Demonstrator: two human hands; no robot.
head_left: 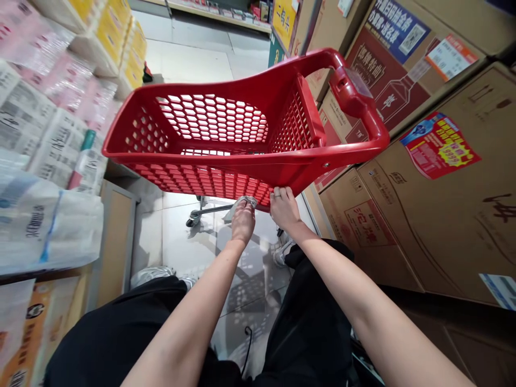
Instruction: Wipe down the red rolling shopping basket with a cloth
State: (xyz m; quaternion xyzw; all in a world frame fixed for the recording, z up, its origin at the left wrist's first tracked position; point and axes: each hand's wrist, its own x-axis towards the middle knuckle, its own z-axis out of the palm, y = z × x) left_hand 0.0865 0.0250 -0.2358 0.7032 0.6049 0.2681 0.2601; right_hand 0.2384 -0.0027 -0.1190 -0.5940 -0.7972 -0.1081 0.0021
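A red plastic shopping cart [290, 161] stands crosswise in front of me, its handle to the right and its honeycomb-holed basket to the left. Below the near side of the basket, my left hand [243, 223] is closed on a pale, crumpled cloth [248, 201]. The cloth is close to the basket's lower edge; I cannot tell whether it touches. My right hand [284, 207], with a ring on one finger, has its fingers closed over the lower edge of the basket near the handle end. Part of the metal undercarriage and a caster wheel [193, 217] show beneath.
Stacked cardboard boxes [443, 215] rise close on the right. Packaged tissue and paper goods [48, 134] line a shelf on the left. Light floor tiles [181, 242] lie between, with my shoes on them. A low shelf [220, 13] crosses the far end.
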